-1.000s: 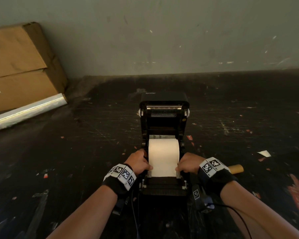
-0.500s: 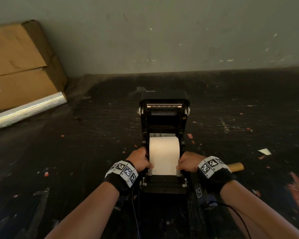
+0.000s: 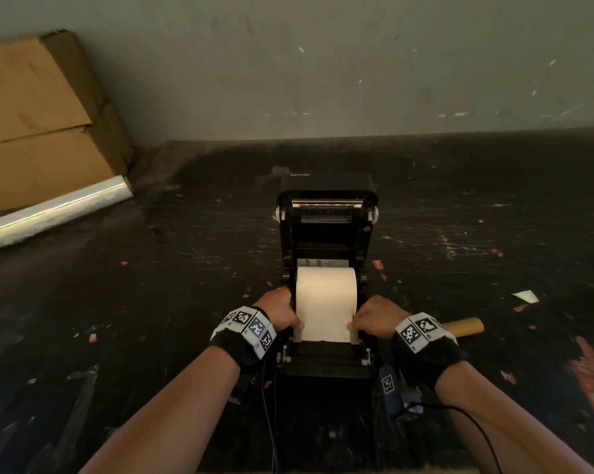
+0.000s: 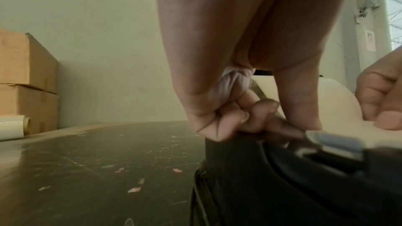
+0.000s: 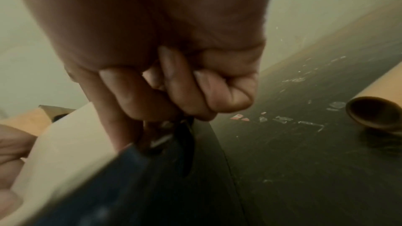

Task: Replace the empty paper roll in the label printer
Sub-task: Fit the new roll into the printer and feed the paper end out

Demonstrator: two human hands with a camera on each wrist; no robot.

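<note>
The dark, scuffed counter [image 3: 152,302] carried everything, with brown cardboard boxes [image 3: 39,121] far off to the left of the grip, against the wall. The black plastic label printer [image 3: 326,213] stood between the two hands, its lid tipped open and away from them. In its bay lay the new paper roll [image 3: 325,292], a smooth white cylinder with its long axis running hand to hand, its loose sheet drawn toward the person over the printer's front edge. The left hand [image 3: 282,311] and right hand [image 3: 374,319] each pinched a side edge of that sheet, thumbs on top, fingers curled at the printer's side walls; both were equally near. Threading probably depended on keeping the sheet square between the guides. The empty cardboard core [image 3: 465,327] lay just outside the right grip.
</note>
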